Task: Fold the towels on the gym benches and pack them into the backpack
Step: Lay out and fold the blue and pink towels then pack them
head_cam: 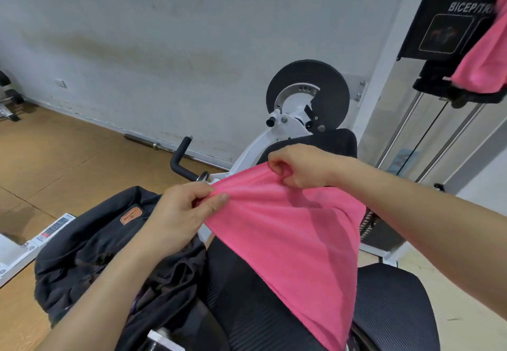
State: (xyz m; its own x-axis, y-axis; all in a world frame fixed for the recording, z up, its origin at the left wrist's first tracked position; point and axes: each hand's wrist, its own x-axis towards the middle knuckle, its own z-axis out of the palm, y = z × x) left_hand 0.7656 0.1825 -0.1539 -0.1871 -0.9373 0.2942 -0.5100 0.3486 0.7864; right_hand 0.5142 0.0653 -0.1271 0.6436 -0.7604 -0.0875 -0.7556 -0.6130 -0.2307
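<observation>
Pink towel [288, 235], top edge pinched in left grip [178, 213] and right grip [299, 166], draped over black bench [247, 309]

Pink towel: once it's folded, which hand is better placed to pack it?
Left hand, probably: the black backpack lies directly below it, while the right hand pinches the pink towel farther away.

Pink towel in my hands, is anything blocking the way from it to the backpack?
Nothing visible does. The left hand and right hand pinch the pink towel at its upper edge over the black seat pad; the backpack lies beside it, under the left forearm.
</observation>
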